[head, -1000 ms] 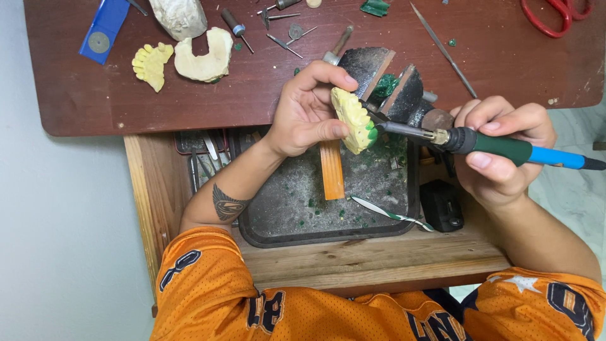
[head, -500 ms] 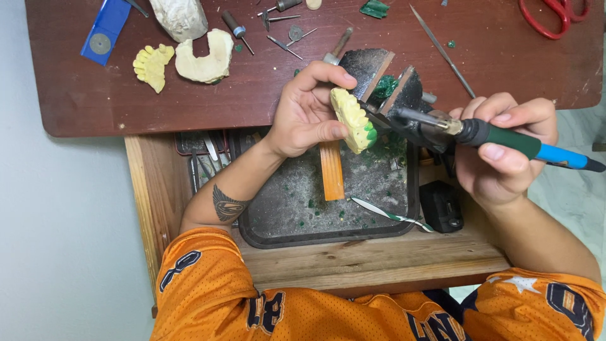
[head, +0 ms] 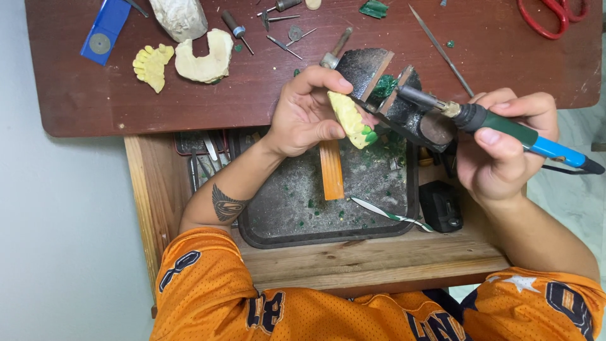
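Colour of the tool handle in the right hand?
Green grip, blue rear, on the tool handle in the right hand; head view.

My small dental-model workbench, set up like a craft workshop.

Everything sits around the dark metal tray (head: 278,208) in my pulled-out wooden drawer (head: 372,259): green wax chips litter it, and a small vise (head: 404,95) stands at its far edge. Beyond the tray, on the worn brown tabletop (head: 265,95), lie plaster tooth casts (head: 202,57), rotary burs (head: 287,31), a thin file (head: 442,47) and red scissors (head: 552,16) (far right corner). Left of the tray, more hand instruments (head: 205,155) fill the drawer.
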